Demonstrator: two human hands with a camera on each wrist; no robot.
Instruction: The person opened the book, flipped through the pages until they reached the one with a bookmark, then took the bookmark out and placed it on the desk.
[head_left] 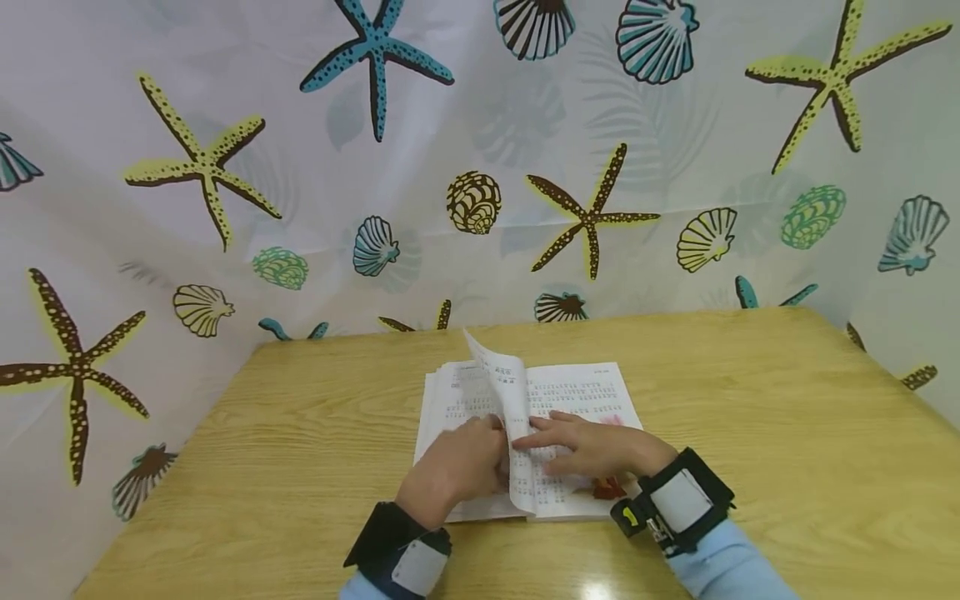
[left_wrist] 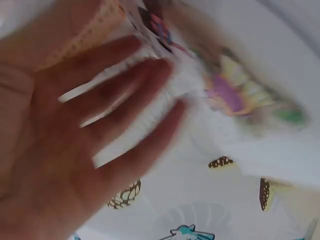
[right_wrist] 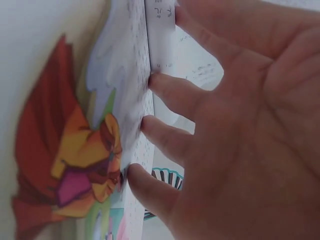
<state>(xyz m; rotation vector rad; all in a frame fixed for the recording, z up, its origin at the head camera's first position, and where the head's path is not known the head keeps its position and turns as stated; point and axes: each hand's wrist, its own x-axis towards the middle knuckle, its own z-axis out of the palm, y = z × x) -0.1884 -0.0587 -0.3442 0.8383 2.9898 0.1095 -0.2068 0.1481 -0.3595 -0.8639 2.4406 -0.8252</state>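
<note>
An open book [head_left: 581, 377] with printed text lies on the table, one leaf [head_left: 512, 400] standing up and curling near the spine. My left hand [head_left: 461, 462] is over the left page, close against that raised leaf. In the left wrist view its fingers [left_wrist: 145, 145] look loosely straight and blurred beside a page with a coloured picture [left_wrist: 232, 95]. Over the right page rests my right hand [head_left: 592, 446], fingers spread. The right wrist view shows its fingertips [right_wrist: 136, 172] touching the paper, near a picture in red and orange [right_wrist: 65, 160].
The wooden table [head_left: 330, 400] reaches beyond the book on both sides. Behind it hangs a pale cloth [head_left: 450, 275] printed with starfish and shells. Straps with devices [head_left: 678, 500] sit on both wrists.
</note>
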